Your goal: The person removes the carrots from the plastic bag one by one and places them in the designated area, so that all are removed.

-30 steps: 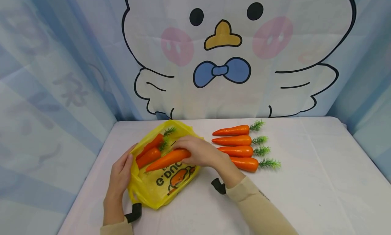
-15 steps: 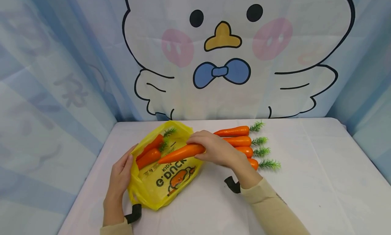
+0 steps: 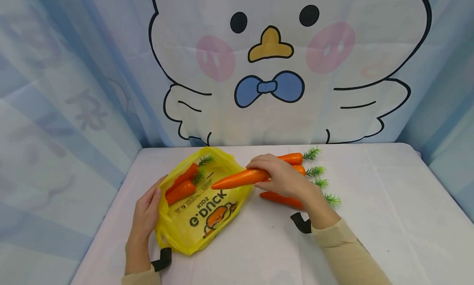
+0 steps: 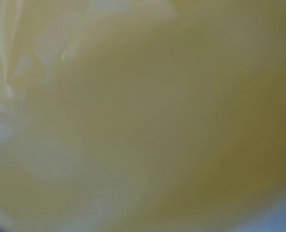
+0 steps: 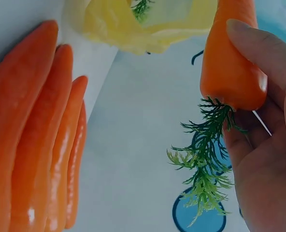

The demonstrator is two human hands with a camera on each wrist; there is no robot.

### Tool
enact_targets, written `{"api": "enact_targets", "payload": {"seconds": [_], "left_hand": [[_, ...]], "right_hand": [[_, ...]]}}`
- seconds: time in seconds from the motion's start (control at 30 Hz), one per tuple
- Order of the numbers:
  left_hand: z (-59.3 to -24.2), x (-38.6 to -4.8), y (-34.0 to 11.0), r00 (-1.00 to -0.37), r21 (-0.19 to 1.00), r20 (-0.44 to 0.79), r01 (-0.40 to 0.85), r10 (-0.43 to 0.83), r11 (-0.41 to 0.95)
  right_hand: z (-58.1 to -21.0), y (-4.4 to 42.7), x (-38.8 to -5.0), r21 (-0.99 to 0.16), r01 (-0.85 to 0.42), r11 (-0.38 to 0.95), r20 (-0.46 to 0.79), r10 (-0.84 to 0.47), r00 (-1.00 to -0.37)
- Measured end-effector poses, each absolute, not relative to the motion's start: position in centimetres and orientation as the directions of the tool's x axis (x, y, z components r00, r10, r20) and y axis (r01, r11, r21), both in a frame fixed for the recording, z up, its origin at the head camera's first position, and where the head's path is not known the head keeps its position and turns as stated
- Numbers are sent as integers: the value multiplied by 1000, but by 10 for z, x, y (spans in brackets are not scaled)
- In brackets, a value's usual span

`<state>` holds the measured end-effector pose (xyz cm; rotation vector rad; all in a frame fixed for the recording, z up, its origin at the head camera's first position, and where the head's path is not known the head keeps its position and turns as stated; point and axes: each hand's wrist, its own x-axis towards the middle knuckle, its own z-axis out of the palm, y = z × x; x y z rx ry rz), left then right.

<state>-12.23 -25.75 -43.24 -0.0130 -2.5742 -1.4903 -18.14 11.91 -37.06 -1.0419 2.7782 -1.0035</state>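
Note:
My right hand (image 3: 285, 176) grips an orange carrot (image 3: 242, 178) by its thick end, its tip pointing left over the right rim of a yellow plastic bag (image 3: 174, 237). In the right wrist view the thumb presses the carrot's side, and its green top (image 5: 208, 145) hangs free. At the bag's left edge my left hand (image 3: 148, 209) holds the rim between thumb and fingers. Two carrots (image 3: 181, 192) with green tops lie inside the bag's left part. Blurred yellow plastic (image 4: 148, 111) fills the left wrist view, hiding the left hand there.
Several carrots (image 3: 283, 199) lie in a row on the white table (image 3: 389, 219), partly hidden behind the right hand. Their green tops (image 3: 332, 199) point right. A printed cloth (image 3: 314, 116) hangs along the table's back edge, with blue curtains (image 3: 74, 124) at the sides.
My right hand has moved to the right with the carrot, from over the bag's middle to its right rim. The left hand and the two carrots inside have stayed in place.

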Motion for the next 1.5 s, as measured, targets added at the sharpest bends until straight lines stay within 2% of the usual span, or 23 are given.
{"api": "enact_targets", "payload": {"seconds": [0.23,0.5,1.0,1.5], "left_hand": [[-432,-122,-257,-987,858,137,79,-79,507],[-432,-122,-257,-989,857,126,67,-83,510],[-434,-122,-257,-985,867,158,105,-69,488],[-434,-121,-258,-979,870,190,135,-69,474]], "right_hand": [[-373,138,-180,-580,-534,615,179,-543,-820],[-380,159,-180,-588,-533,609,211,-520,-827],[-390,197,-182,-587,-456,669,161,-456,-875],[-398,242,-190,-594,-427,682,187,-399,-898]]}}
